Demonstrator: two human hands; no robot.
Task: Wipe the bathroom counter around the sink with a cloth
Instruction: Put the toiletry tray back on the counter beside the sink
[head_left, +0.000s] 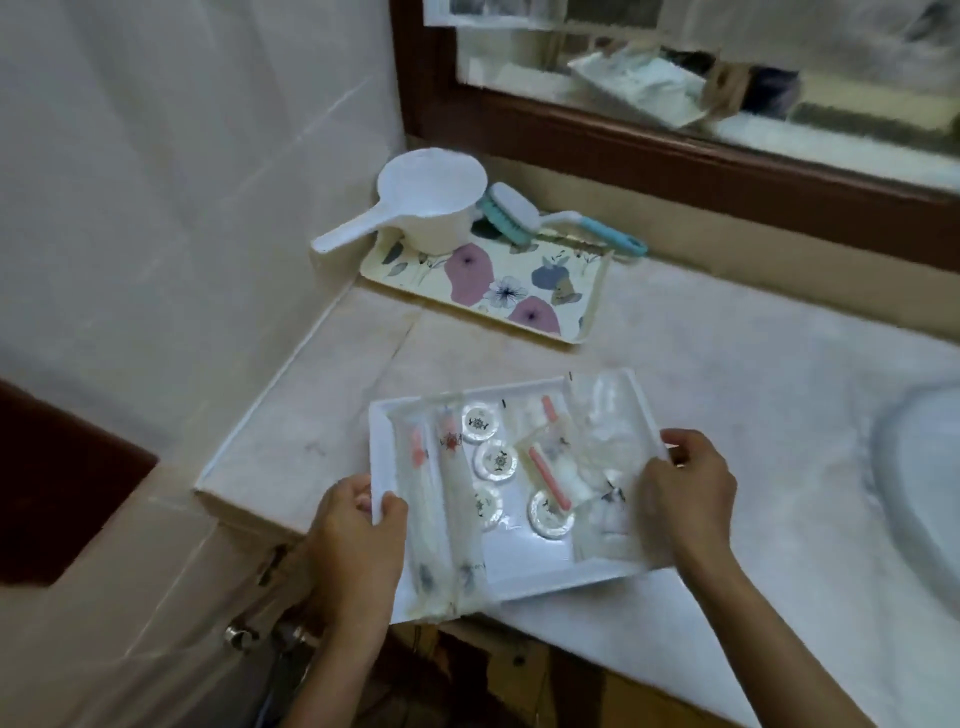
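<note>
A white tray (387, 421) of wrapped toiletries is gripped at its side edges, left hand (358, 525) and right hand (685, 483) both clamped on the rim, at the counter's (727, 364) front edge. Bare counter lies between it, the flowered tray (592, 306) and the sink (914, 467). No cloth is seen.

A bathroom corner seen from above. Pale cream wall tiles (156, 182) with faint veining cover the left wall and catch a soft, dim glow. At the top right hangs a mirror (727, 67) in a dark brown wooden frame (649, 161), its blurred glass reflecting light shapes. At the lower left, a dark reddish-brown panel (57, 483) sits beside the tiles. Below it, metal plumbing fittings (270, 631) show in shadow.
</note>
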